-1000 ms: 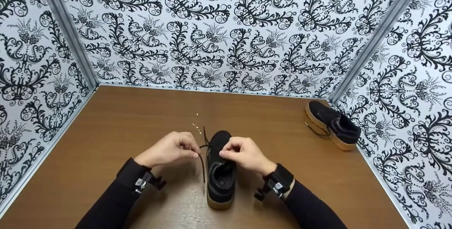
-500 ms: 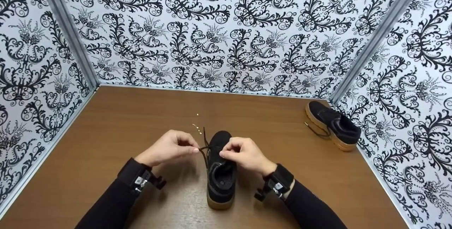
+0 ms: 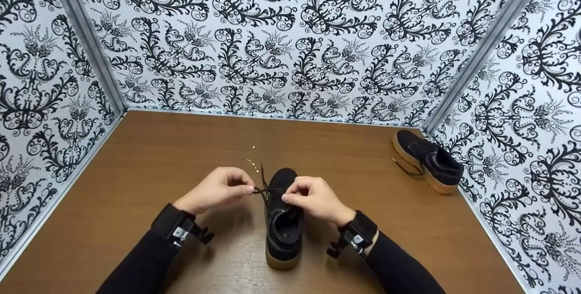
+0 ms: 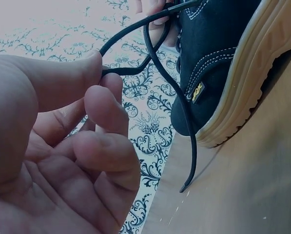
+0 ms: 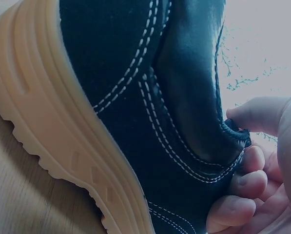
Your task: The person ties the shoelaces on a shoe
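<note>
A black shoe with a tan sole stands on the table, toe away from me. My left hand, at its left, pinches a dark shoelace between thumb and index finger; the lace is bent into a loop there. Another lace end hangs past the shoe's side in the left wrist view. From the right, my right hand pinches the shoe's edge at the front of the opening, thumb and fingertips meeting there in the right wrist view. Whether a lace also lies between those fingers, I cannot tell.
A second black shoe with a loose lace stands at the table's far right corner. Small pale specks lie beyond the left hand. Patterned walls border the brown table.
My left hand has shifted slightly away from me. The lace end that hung below its fingers has been drawn up into a loop toward the shoe. The right hand has stayed in place.
</note>
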A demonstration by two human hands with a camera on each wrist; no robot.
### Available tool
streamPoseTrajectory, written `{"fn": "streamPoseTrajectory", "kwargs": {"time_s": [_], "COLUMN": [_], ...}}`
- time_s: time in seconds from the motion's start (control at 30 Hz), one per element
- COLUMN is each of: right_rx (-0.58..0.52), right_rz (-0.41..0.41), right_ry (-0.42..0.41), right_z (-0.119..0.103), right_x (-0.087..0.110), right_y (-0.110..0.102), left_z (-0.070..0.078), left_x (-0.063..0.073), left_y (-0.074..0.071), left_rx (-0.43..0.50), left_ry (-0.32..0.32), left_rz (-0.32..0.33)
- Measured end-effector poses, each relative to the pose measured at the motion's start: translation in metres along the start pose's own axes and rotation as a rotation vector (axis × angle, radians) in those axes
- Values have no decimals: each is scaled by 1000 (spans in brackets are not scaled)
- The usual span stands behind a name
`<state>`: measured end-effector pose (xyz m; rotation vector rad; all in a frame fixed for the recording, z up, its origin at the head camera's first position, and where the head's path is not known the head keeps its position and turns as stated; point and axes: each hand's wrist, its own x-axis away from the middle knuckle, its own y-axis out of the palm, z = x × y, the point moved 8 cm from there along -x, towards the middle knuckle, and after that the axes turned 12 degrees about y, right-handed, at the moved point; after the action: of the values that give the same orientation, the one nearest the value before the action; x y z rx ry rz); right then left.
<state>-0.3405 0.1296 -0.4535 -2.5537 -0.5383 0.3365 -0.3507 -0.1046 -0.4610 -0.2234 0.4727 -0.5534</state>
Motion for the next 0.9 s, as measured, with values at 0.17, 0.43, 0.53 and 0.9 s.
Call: {"fn": "streamPoseTrajectory", "kwargs": {"time_s": [0.17, 0.43, 0.53, 0.9], "right_rx": [12, 13, 11, 10], "right_rz": [6, 13, 16, 13], "right_ry": [2, 0, 6, 19], "right_z": [2, 2, 3, 4], "right_x": [0, 0, -1, -1], "right_y": [0, 0, 1, 0], "left_z": [-1, 0, 0, 1], "left_x": [1, 1, 1, 2], "left_y": [0, 1, 3, 8], "left_rx": [42, 105, 131, 214], "left_ry": [-7, -20, -12, -3], "left_rz": [-2, -1, -4, -40]}}
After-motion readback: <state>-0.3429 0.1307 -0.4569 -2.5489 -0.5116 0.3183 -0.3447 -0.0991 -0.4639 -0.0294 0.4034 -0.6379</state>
